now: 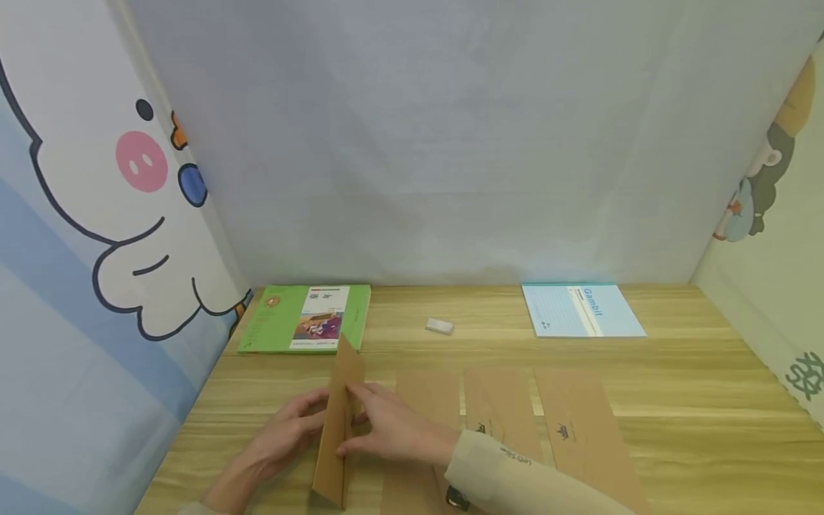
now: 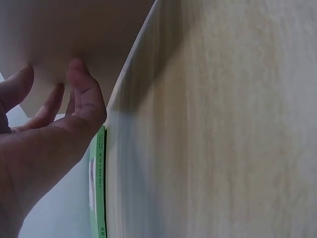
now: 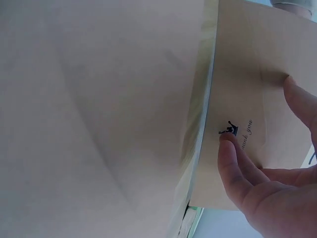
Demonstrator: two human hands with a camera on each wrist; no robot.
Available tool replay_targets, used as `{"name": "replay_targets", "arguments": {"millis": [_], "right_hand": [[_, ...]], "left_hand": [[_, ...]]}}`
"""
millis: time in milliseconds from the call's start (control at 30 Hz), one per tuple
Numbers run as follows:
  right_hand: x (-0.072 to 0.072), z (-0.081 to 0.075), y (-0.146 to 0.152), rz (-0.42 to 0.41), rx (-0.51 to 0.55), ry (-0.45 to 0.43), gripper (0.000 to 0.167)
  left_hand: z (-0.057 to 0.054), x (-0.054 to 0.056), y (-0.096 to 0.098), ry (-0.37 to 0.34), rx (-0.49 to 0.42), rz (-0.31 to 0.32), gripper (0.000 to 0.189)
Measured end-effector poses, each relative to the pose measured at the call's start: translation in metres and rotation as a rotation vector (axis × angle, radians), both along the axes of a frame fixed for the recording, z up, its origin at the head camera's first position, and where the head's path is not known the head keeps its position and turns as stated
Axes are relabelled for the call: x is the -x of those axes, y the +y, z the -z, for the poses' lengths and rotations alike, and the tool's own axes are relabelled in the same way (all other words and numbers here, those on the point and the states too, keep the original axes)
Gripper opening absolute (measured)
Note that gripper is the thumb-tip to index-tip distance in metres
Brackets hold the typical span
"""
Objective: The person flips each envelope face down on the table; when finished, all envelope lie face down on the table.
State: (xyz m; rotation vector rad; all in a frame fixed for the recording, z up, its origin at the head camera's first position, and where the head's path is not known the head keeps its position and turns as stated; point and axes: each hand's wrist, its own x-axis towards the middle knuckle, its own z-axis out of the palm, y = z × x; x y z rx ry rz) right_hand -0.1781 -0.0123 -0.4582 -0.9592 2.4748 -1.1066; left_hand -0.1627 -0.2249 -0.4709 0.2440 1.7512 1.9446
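A flat brown kraft-paper piece (image 1: pixel 332 443) stands on edge between my two hands. Its right face carries a dark crown and a partly covered "thank you" (image 3: pixel 246 130). My left hand (image 1: pixel 292 429) is on its left side, with the thumb and fingertips (image 2: pixel 81 74) against that face. From the right, my right hand (image 1: pixel 386 425) touches the printed face, thumb and fingertips spread apart on it. Similar brown pieces lie flat in a row to the right: one (image 1: pixel 425 390) beside my right hand, then another (image 1: pixel 498 393), then a third (image 1: pixel 573 400).
A green book (image 1: pixel 264 325) lies at the back left, just beyond the upright piece. Farther right are a small white eraser-like block (image 1: pixel 440 326) and a light blue "Gambit" notebook (image 1: pixel 560 311). Curtains (image 1: pixel 450 143) close off the wooden table's back and sides.
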Motion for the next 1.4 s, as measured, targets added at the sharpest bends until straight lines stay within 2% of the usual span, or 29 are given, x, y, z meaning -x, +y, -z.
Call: {"name": "replay_targets", "arguments": {"millis": [233, 467, 633, 733, 900, 967, 1100, 1300, 1400], "right_hand": [[-0.001, -0.003, 0.000, -0.007, 0.003, 0.003, 0.095], [-0.004, -0.007, 0.001, -0.015, 0.021, 0.029, 0.095], [-0.006, -0.008, -0.001, -0.022, 0.053, 0.053, 0.096], [-0.007, -0.008, -0.001, -0.024, 0.097, 0.026, 0.096], [-0.009, -0.010, -0.001, -0.018, 0.119, 0.027, 0.096], [-0.009, -0.011, -0.001, -0.017, 0.132, 0.016, 0.096], [-0.008, -0.012, -0.001, -0.026, 0.184, -0.025, 0.094], [-0.008, -0.012, -0.001, -0.014, 0.154, 0.059, 0.091], [-0.011, -0.012, 0.001, -0.021, 0.223, -0.017, 0.091]], "left_hand": [[0.004, -0.001, 0.002, 0.003, -0.011, -0.015, 0.058], [0.007, 0.001, 0.003, -0.009, -0.036, 0.008, 0.060], [0.006, 0.002, 0.003, -0.062, -0.036, 0.029, 0.067], [0.005, 0.002, 0.001, -0.087, -0.044, 0.052, 0.067], [0.002, 0.002, 0.000, -0.077, -0.053, 0.107, 0.065], [0.001, 0.002, -0.001, -0.071, -0.041, 0.110, 0.064], [-0.001, 0.002, -0.003, -0.070, 0.002, 0.086, 0.066], [0.001, 0.004, -0.006, -0.045, 0.028, 0.069, 0.067], [0.004, 0.003, -0.007, -0.036, 0.043, 0.073, 0.067]]}}
